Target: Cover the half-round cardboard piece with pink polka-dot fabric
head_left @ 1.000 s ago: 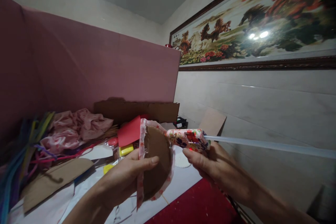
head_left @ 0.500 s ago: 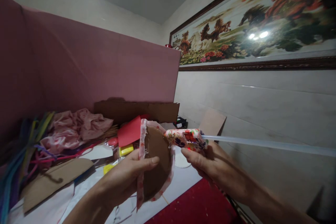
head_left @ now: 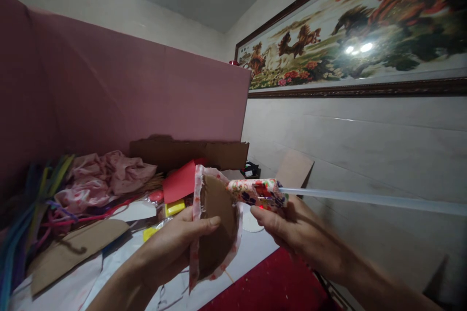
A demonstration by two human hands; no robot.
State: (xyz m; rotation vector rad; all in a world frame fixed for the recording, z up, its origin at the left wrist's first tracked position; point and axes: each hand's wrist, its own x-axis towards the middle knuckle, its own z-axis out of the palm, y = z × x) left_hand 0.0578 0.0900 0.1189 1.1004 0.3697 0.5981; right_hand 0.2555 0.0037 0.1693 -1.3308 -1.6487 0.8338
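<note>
Gun point(head_left: 260, 191) slips slightly farther over the card point(head_left: 219, 226)

Since the earlier pictures, the right hand point(head_left: 294, 227) has shifted a little toward the left hand point(head_left: 177, 239), taking the gun with it. The nozzle point(head_left: 228, 185) now sits slightly farther in over the card's curved rim, above and to the right of the left thumb. The left hand and the card have hardly moved, so the gun seems to be doing the travelling while the card serves as a steady base.

The left hand pinches the card upright by its straight side: thumb flat on the brown face, fingers hidden behind. The right hand is wrapped around the gun's handle, its thumb just below the barrel; the trigger is out of sight. A clear stick point(head_left: 365, 198) runs out of the gun's back, above the right wrist.

Patterned cloth point(head_left: 198, 184) borders the card on both sides of the left grip. The shift probably means gluing is under way where cloth meets card, though whether the nozzle touches, or glue is flowing, cannot be told.
</note>
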